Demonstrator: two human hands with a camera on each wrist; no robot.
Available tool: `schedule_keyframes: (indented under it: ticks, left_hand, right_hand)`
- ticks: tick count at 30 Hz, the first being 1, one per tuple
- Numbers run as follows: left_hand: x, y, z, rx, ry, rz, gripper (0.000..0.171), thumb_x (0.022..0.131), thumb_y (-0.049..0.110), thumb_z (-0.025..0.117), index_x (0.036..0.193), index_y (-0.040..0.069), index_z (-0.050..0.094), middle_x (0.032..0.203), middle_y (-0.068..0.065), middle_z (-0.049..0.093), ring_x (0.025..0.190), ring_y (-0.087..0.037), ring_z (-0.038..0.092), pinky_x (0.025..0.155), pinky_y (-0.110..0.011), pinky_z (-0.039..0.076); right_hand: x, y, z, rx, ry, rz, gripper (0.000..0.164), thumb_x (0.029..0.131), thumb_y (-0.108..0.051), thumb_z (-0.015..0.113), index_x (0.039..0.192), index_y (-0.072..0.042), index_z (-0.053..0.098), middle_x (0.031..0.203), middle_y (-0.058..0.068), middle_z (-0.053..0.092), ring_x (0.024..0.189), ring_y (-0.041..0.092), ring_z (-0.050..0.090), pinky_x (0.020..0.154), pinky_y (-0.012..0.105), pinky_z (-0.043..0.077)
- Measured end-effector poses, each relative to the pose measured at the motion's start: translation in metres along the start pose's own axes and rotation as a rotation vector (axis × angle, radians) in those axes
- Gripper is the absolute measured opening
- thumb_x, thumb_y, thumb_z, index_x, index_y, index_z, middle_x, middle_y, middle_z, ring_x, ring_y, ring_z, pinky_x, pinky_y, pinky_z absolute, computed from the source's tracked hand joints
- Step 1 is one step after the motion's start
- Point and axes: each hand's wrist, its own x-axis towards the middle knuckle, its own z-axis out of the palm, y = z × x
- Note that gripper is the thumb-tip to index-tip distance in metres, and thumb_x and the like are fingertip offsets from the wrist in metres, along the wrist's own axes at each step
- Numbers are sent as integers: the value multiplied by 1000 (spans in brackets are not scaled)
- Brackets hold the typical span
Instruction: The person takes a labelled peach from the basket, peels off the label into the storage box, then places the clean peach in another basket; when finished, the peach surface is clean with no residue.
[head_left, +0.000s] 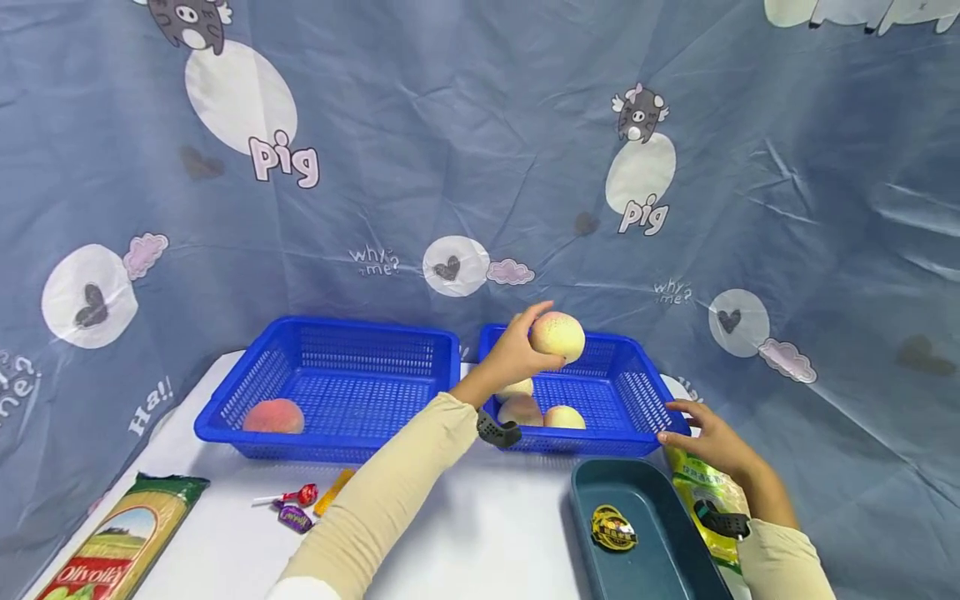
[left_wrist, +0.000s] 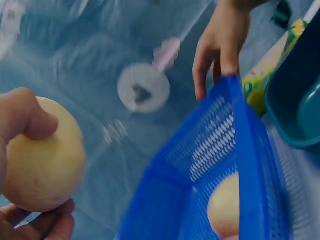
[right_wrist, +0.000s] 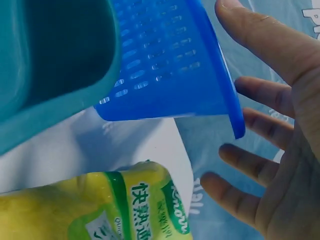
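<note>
My left hand (head_left: 517,346) grips a pale yellow peach (head_left: 558,337) with a pink blush, raised above the right blue basket (head_left: 637,400). In the left wrist view, thumb and fingers curl round this peach (left_wrist: 47,160). Several peaches (head_left: 564,417) lie at the near left of that basket. At its right corner is my right hand (head_left: 716,442), fingers loosely extended and spread about the rim (right_wrist: 227,90). Whether the right thumb presses the rim cannot be told. A redder peach (head_left: 274,416) sits in the left blue basket (head_left: 375,454).
A teal tray (head_left: 660,542) holding a black and gold label (head_left: 613,528) stands at the front right, beside a yellow-green Knorr packet (head_left: 712,492). Front left are a pasta packet (head_left: 123,542), a lollipop (head_left: 306,495) and a purple candy (head_left: 294,517). A printed curtain (head_left: 420,167) hangs behind.
</note>
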Motion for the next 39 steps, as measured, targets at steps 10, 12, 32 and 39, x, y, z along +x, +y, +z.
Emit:
schedule_keyframes:
  ticks: [10,12,32,39]
  left_hand:
    - [21,-47,10,345,-101,-268,81,73,24,87,147,20,52,134,-5,63,120,-30,54,106,-55,31]
    - [20,-49,11,440,-144,-305,81,73,27,87,146,23,54,130,-2,65,120,-31,50,106,-60,23]
    - [24,-49,36,873,-400,-343,85,83,43,80,156,32,38,145,-2,55,129,-35,44,109,-61,18]
    - [30,-44,35,865,-440,-343,73,88,39,76,154,32,43,146,0,54,131,-33,44,113,-63,14]
  right_hand:
    - [2,16,14,144,14,23,62,96,-19,73,144,7,45,156,29,27,122,54,47,84,37,54]
    - [3,18,16,143,21,22,62,95,-20,73,144,6,46,157,28,27,121,53,47,85,39,53]
    - [0,33,13,260,63,11,60,97,-13,71,146,5,43,160,26,20,106,37,53,80,34,57]
    - [-1,33,6,251,71,17,61,97,-14,71,147,6,43,160,26,21,102,32,55,81,35,57]
